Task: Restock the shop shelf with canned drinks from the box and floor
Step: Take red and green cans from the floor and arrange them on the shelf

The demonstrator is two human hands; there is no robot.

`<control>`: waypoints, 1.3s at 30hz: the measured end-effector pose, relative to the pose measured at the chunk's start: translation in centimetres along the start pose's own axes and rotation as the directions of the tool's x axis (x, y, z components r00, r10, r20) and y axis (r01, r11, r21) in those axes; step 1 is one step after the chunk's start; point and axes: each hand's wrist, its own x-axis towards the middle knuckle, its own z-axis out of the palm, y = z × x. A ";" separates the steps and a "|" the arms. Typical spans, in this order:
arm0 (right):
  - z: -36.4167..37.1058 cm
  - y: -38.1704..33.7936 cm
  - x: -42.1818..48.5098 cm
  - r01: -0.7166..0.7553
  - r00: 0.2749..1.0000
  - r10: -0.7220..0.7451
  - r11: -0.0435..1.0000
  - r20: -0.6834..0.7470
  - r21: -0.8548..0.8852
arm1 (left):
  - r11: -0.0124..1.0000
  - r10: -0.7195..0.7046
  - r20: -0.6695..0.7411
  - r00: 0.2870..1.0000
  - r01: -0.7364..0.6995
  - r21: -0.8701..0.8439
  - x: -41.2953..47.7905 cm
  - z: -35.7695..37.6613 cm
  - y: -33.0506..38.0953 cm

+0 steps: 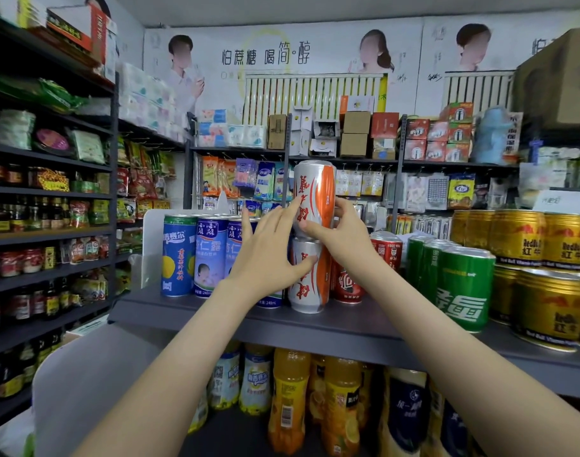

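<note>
**Item in hand.** An orange-and-silver drink can, the upper can, stands upright on the lid of an identical lower can at the front of the grey shelf. The long axis of both is vertical. The stack looks aligned, but the hands cover the joint, so full seating on the rim below cannot be confirmed.

**Right hand**. The thumb curls across the low front of the upper can and the fingers wrap round its right side, a firm grip.

**Left hand**. The fingers are spread and nearly straight, with the forefinger laid against the upper can's left side and the thumb pressing the lower can. It steadies the stack and holds nothing.

**Neighbours.** Blue cans stand just left and red cans just right (little side clearance either way).

**Judgement.** The upper can sits between the two hands, and the right hand carries it. Release depends on its vertical axis staying centred over the lower can, so the right fingers should open sideways without dragging it.
</note>
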 end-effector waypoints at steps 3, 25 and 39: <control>0.1 0.4 -0.2 -0.006 1.000 0.007 1.000 -0.014 0.021 | 1.000 0.009 -0.007 1.000 -0.009 -0.006 -0.1 0.1 0.0; -3.9 0.8 -9.8 0.274 0.951 -0.310 0.809 0.019 -0.520 | 0.995 0.057 -0.259 0.964 -0.077 -0.067 -4.3 -0.1 7.3; -19.7 8.3 -37.2 0.014 0.998 0.020 0.809 0.052 -0.587 | 0.925 0.121 0.224 0.967 -0.028 -0.378 -24.9 6.5 30.6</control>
